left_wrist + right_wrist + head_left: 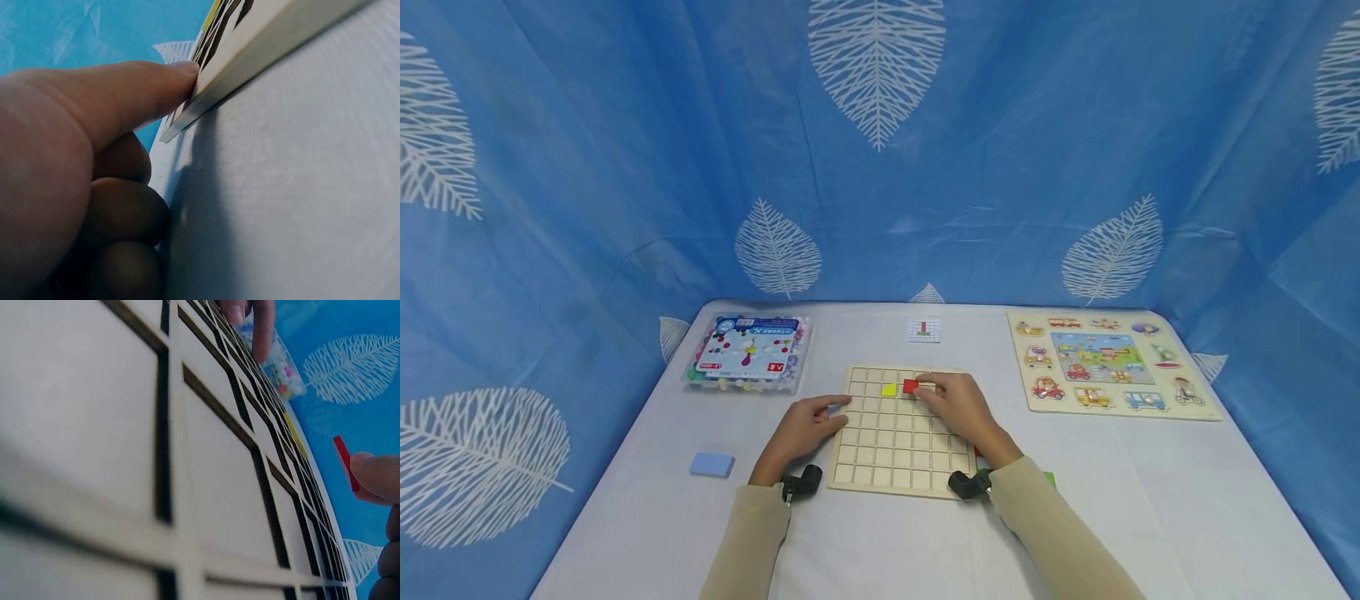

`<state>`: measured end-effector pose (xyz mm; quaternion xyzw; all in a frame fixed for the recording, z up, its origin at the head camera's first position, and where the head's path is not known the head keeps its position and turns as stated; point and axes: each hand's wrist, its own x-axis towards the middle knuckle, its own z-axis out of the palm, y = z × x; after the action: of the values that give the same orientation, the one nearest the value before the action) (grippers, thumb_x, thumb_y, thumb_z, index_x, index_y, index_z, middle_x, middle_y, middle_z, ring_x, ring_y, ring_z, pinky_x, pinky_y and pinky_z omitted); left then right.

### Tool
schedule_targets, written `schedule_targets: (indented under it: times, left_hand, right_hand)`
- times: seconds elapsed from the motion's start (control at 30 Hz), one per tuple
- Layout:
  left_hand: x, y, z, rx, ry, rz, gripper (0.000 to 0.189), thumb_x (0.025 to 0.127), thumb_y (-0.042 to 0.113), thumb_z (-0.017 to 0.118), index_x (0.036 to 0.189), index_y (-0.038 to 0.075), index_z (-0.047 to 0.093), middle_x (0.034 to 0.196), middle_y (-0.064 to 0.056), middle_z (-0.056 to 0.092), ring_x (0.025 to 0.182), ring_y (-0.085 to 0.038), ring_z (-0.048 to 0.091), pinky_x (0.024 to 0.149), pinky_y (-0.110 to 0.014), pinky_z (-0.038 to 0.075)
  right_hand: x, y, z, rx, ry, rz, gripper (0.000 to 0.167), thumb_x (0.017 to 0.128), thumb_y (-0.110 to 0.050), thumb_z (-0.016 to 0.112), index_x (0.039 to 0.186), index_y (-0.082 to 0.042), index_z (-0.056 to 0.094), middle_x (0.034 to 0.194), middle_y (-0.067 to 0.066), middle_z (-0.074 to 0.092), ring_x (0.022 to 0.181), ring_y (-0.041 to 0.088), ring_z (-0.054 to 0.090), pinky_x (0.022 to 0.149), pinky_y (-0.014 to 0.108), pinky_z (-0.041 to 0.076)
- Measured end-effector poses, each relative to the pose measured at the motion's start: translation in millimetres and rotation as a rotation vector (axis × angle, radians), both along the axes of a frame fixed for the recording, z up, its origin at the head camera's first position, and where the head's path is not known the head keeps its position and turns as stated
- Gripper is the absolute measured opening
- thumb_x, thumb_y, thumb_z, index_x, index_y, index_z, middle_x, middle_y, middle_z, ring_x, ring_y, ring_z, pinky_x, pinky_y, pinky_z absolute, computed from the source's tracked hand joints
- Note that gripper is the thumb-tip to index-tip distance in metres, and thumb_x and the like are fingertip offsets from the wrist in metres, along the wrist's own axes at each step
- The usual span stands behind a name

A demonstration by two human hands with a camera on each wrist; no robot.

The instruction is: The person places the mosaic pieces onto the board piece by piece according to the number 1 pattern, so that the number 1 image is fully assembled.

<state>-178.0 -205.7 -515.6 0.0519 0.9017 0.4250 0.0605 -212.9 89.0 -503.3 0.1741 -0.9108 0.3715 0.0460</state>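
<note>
A wooden grid board [883,439] lies flat in the middle of the table. One yellow tile [889,389] sits in a cell near its far edge. My right hand [961,406] pinches a red square tile [911,386] between thumb and fingers. In the right wrist view the red tile [345,464] is tilted and stands off the grid surface. At the board's left edge, my left hand [802,429] rests with thumb and index finger stretched out to the rim. The left wrist view has one straight digit [159,84] touching that edge, the others bent below it.
Behind the board lies a small pattern card [923,329]. A clear box of colored beads [748,352] stands back left, a vehicle puzzle board [1112,364] back right. A blue block [712,465] lies at left. Green [1050,480] and red pieces are partly hidden by the right arm.
</note>
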Motion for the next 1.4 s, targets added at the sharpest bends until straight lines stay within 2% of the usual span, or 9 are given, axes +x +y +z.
schedule_targets:
  times: [0.27, 0.5, 0.73, 0.93, 1.2, 1.4]
  left_hand:
    - [0.0, 0.6, 1.1, 0.001, -0.010, 0.006, 0.035, 0.095, 0.024, 0.075, 0.130, 0.020, 0.072, 0.062, 0.005, 0.040, 0.056, -0.012, 0.036, 0.055, -0.028, 0.030]
    - [-0.5, 0.8, 1.0, 0.001, -0.022, 0.000, 0.035, 0.096, 0.025, 0.075, 0.130, 0.021, 0.072, 0.062, 0.005, 0.040, 0.056, -0.012, 0.036, 0.055, -0.027, 0.031]
    - [-1.7, 0.9, 1.4, -0.007, -0.027, 0.011, 0.036, 0.095, 0.026, 0.075, 0.131, 0.022, 0.072, 0.062, 0.005, 0.040, 0.057, -0.013, 0.037, 0.056, -0.028, 0.031]
    - [-1.5, 0.3, -0.3, 0.003, -0.019, 0.005, 0.036, 0.095, 0.025, 0.075, 0.131, 0.021, 0.072, 0.061, 0.005, 0.039, 0.056, -0.013, 0.036, 0.055, -0.028, 0.031]
    - [-1.5, -0.7, -1.8, 0.006, -0.009, -0.005, 0.035, 0.095, 0.025, 0.075, 0.130, 0.022, 0.072, 0.060, 0.006, 0.038, 0.055, -0.012, 0.034, 0.056, -0.028, 0.030]
    - [-1.6, -0.6, -1.6, 0.004, -0.003, -0.007, 0.035, 0.095, 0.024, 0.075, 0.130, 0.021, 0.072, 0.060, 0.006, 0.038, 0.055, -0.012, 0.034, 0.056, -0.028, 0.030]
  right_hand:
    - [-3.5, -5, -4.1, -0.036, -0.057, 0.016, 0.029, 0.096, -0.027, 0.074, 0.119, -0.010, 0.077, 0.050, -0.005, 0.043, 0.046, 0.008, 0.035, 0.051, 0.028, 0.034]
    - [-8.1, -8, -9.5, -0.022, -0.061, 0.027, 0.028, 0.095, -0.026, 0.075, 0.117, -0.008, 0.077, 0.057, -0.009, 0.053, 0.052, 0.008, 0.043, 0.059, 0.029, 0.040]
    - [-8.8, -11, -13.2, 0.012, -0.040, -0.005, 0.028, 0.096, -0.029, 0.073, 0.117, -0.011, 0.078, 0.051, -0.009, 0.042, 0.048, 0.007, 0.035, 0.052, 0.029, 0.035]
    - [-6.5, -13, -15.9, 0.049, -0.022, -0.030, 0.029, 0.096, -0.028, 0.072, 0.119, -0.013, 0.078, 0.050, -0.010, 0.038, 0.046, 0.006, 0.032, 0.049, 0.029, 0.031]
    - [-1.9, -15, -14.3, 0.103, -0.019, -0.049, 0.032, 0.096, -0.031, 0.072, 0.123, -0.014, 0.076, 0.052, -0.009, 0.043, 0.055, 0.010, 0.039, 0.055, 0.030, 0.035]
    - [-1.9, -13, -14.7, 0.084, -0.022, -0.044, 0.033, 0.096, -0.030, 0.073, 0.124, -0.013, 0.076, 0.051, -0.009, 0.043, 0.054, 0.010, 0.039, 0.056, 0.031, 0.036]
